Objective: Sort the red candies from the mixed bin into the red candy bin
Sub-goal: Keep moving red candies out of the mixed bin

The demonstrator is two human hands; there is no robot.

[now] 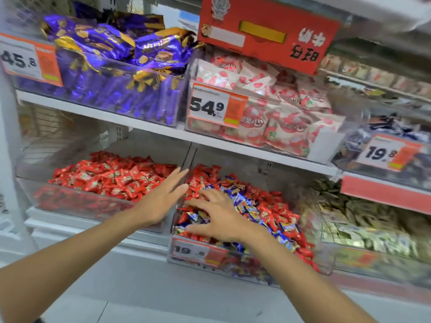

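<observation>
Red candies (112, 176) fill one clear red candy bin (77, 201), lower left of frame; one mixed bin (251, 264), lower centre. Shows two hands: left hand (161, 201) above the bins' divide, fingers straight, together; right hand (219, 220) on the mixed heap, fingers spread.

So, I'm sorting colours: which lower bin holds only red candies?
The left bin, by the left hand; the mixed bin under the right hand also holds blue wrappers.

Two hands in play, left hand (161, 201) and right hand (219, 215): one red candy bin (30, 173) beside the left, one mixed bin (245, 264) under the right, four price tags (18, 59) (206, 107) (380, 153) (189, 250) around them, one red sign (268, 31) above, loose candies beyond counting.
</observation>
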